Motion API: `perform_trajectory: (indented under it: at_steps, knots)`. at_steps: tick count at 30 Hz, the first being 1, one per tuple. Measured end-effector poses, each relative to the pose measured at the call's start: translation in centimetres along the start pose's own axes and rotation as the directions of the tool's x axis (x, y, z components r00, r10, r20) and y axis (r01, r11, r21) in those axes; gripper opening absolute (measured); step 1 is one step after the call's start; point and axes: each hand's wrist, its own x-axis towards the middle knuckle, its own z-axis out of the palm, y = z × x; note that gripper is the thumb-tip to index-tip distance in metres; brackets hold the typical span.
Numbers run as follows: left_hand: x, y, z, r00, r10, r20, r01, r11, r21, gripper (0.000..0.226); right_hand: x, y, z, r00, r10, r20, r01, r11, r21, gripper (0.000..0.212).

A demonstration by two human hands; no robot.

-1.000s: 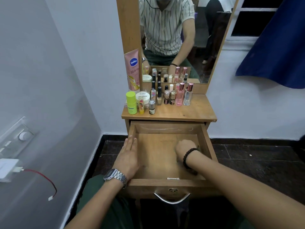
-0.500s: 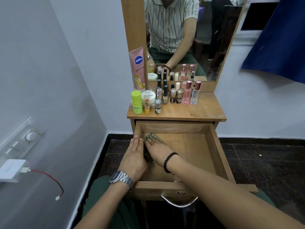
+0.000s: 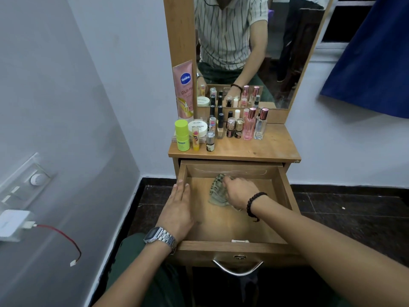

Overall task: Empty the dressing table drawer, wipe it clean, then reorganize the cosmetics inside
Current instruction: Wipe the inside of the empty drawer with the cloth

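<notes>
The wooden drawer (image 3: 285, 191) of the dressing table is pulled out, with only a cloth inside. My right hand (image 3: 240, 192) presses a patterned grey-green cloth (image 3: 218, 191) flat on the drawer floor near the back middle. My left hand (image 3: 178, 209) lies flat with fingers together on the drawer's left wall. Several cosmetics stand on the tabletop (image 3: 265, 147): a green stick (image 3: 182, 135), a white nail polish remover jar (image 3: 198, 127), small bottles, and two perfume bottles (image 3: 254, 126). A pink Vaseline tube (image 3: 183, 89) leans on the mirror frame.
A mirror (image 3: 254, 52) rises behind the tabletop. A grey wall with a switch panel (image 3: 28, 180) and a charger (image 3: 13, 222) with a red wire is close on the left. Dark tiled floor (image 3: 354, 213) lies to the right. A blue curtain (image 3: 376, 63) hangs at the upper right.
My right hand swept the cloth from the drawer's right side to its left, and now sits at the back middle. My left hand stayed on the left wall.
</notes>
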Motion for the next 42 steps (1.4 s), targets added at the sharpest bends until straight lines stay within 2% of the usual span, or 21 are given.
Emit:
perform_trajectory:
  at_steps: [3, 4, 7, 9, 14, 17, 26, 30, 36, 39, 42]
  knots:
    - [0.0, 0.2, 0.0, 1.0, 0.0, 0.004, 0.0, 1.0, 0.001, 0.077, -0.8, -0.3, 1.5, 0.999, 0.053, -0.001, -0.053, 0.998, 0.043, 0.065]
    - [0.1, 0.2, 0.0, 1.0, -0.003, 0.007, 0.003, 1.0, 0.001, 0.077, -0.8, -0.7, 1.9, 0.998, 0.062, 0.012, -0.063, 0.998, 0.027, 0.067]
    - [0.1, 0.1, 0.1, 1.0, -0.007, 0.012, 0.007, 1.0, 0.001, 0.076, 0.2, -2.1, 2.4, 1.0, 0.013, 0.003, -0.013, 0.999, 0.042, 0.051]
    - [0.1, 0.0, 0.2, 1.0, -0.004, 0.005, 0.004, 1.0, 0.001, 0.075, 1.1, -3.0, 2.4, 0.999, -0.049, -0.011, 0.049, 0.997, 0.057, 0.051]
    - [0.2, -0.1, 0.3, 1.0, 0.003, 0.003, -0.003, 1.0, 0.016, 0.074, 2.8, -5.4, 2.4, 0.996, -0.072, -0.054, 0.07, 0.997, -0.038, 0.054]
    - [0.2, -0.2, 0.5, 1.0, 0.002, -0.017, -0.001, 1.0, 0.022, 0.072, 3.6, -6.8, 2.8, 0.989, -0.122, -0.081, 0.121, 0.993, -0.015, 0.05]
    - [0.2, -0.2, 0.5, 1.0, 0.003, -0.021, -0.003, 1.0, 0.017, 0.072, 4.0, -6.9, 2.8, 0.989, -0.071, -0.13, 0.064, 0.996, -0.056, 0.044]
    - [0.1, -0.1, 0.3, 1.0, 0.012, -0.009, -0.012, 1.0, 0.007, 0.073, 3.2, -4.6, 2.1, 0.995, -0.001, -0.102, -0.01, 0.994, -0.109, 0.043]
    - [0.0, 0.0, 0.2, 1.0, 0.008, -0.006, -0.008, 1.0, 0.004, 0.074, 1.2, 1.9, 1.7, 0.989, 0.129, -0.076, -0.138, 0.98, -0.142, 0.024]
    - [0.0, 0.0, 0.2, 1.0, 0.003, -0.002, -0.003, 1.0, 0.006, 0.075, 0.5, 4.6, 1.7, 0.984, 0.169, -0.058, -0.177, 0.969, -0.172, 0.027]
    - [0.1, 0.0, 0.2, 1.0, 0.003, -0.007, -0.003, 1.0, 0.01, 0.075, 0.2, 5.7, 2.3, 0.989, 0.145, -0.042, -0.149, 0.98, -0.13, 0.037]
